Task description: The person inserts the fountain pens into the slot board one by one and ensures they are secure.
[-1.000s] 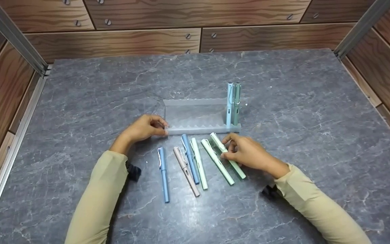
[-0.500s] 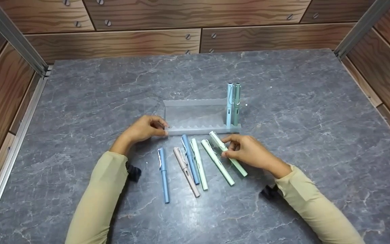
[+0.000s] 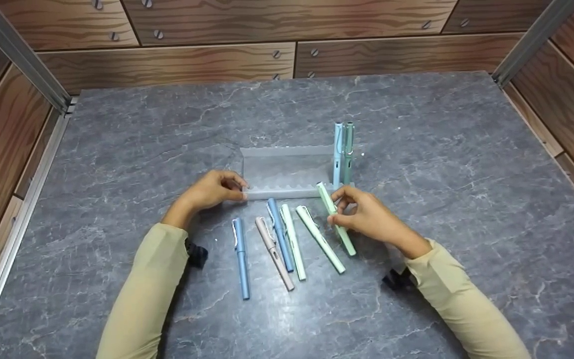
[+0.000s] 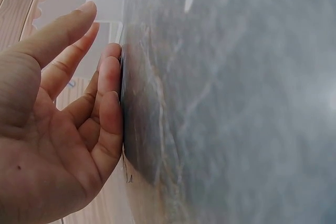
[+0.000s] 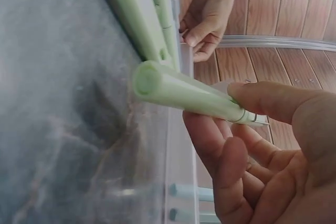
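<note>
My right hand pinches a light green pen between thumb and fingers, tilted, with its upper end overlapping the stand's front rail. Seen in the right wrist view, this green pen has its blunt end toward the table. My left hand holds the left end of a clear pen stand with thumb and index finger; its other fingers are curled against the table. A light blue pen and a dark green pen stand upright in the stand's right end.
In front of the stand lie two more pale green pens, one nearer my right hand and one further left. Beside them are a blue pen, a pinkish-grey pen and another blue pen. Wood-patterned panels surround the table.
My right hand has lifted the light green pen off the table and carried it slightly forward, toward the stand. The left hand and the other pens have stayed in place.
</note>
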The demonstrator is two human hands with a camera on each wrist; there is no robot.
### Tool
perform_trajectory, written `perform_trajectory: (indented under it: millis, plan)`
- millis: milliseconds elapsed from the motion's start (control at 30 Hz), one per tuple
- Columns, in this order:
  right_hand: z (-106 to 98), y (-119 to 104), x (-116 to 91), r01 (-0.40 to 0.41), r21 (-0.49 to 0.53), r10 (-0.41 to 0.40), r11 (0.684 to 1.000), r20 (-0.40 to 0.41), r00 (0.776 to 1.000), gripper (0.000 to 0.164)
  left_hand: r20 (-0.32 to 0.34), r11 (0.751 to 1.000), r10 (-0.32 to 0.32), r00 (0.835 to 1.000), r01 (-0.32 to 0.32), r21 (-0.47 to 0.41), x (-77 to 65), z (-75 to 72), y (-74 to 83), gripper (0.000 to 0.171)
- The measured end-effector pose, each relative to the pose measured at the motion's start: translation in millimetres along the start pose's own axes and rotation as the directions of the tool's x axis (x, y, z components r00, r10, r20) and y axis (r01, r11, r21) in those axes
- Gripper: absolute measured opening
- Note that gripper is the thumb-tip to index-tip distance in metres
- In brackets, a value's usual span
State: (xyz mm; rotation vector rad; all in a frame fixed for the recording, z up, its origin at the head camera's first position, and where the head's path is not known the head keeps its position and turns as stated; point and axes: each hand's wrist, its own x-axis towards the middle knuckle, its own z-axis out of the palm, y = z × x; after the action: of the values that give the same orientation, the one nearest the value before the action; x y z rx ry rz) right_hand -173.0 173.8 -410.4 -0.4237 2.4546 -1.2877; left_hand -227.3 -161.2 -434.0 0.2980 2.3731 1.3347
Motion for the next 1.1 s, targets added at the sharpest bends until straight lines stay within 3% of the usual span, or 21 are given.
perform_trajectory:
  millis: [333, 700, 1100]
  plan:
    - [-3, -8, 8, 0.033, 0.012, -0.032, 0.999, -0.096, 0.995, 0.030, -0.004, 1.000, 0.010, 1.000, -0.011, -0.006, -0.4, -0.2, 0.5, 0.025]
    - [-9, -8, 14, 0.001, 0.043, 0.003, 0.999, -0.087, 0.996, 0.040, 0.000, 1.000, 0.002, 1.000, -0.002, -0.015, 0.4, -0.6, 0.5, 0.027]
    - [-12, -4, 22, 0.004, 0.108, 0.012, 0.994, -0.149, 0.989, 0.029, -0.004, 1.000, -0.010, 1.000, 0.010, -0.004, 0.1, -0.3, 0.6, 0.024]
